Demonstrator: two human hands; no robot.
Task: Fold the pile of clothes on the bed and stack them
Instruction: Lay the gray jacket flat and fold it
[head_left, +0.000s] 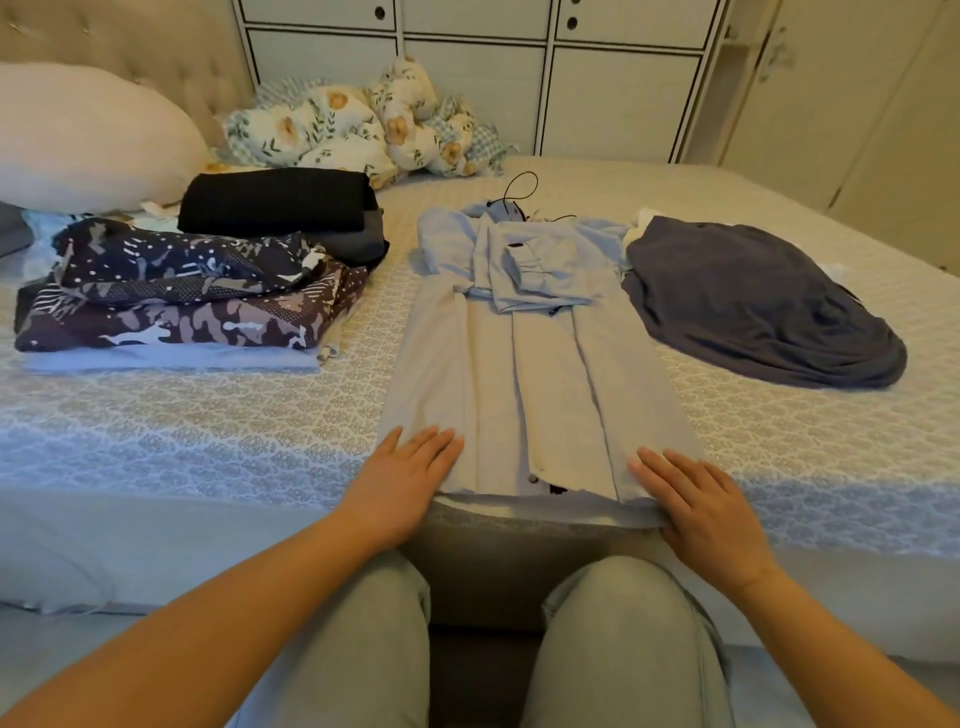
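Note:
A light blue shirt (540, 374) lies lengthwise on the bed (208, 415), its sides and sleeves folded inward into a long strip. My left hand (402, 478) rests flat on the shirt's near left corner, fingers straight. My right hand (706, 504) lies flat on its near right corner. To the left stands a stack of folded clothes (182, 306) with dark patterned fabric on top and a white layer below. A folded black garment (275, 200) sits behind it. A dark grey-blue garment (753, 306) lies unfolded to the right of the shirt.
A white pillow (88, 140) and a bunched floral quilt (363, 124) lie at the head of the bed. White cabinets (571, 88) line the wall beyond. My knees in light jeans (623, 639) press near the mattress edge.

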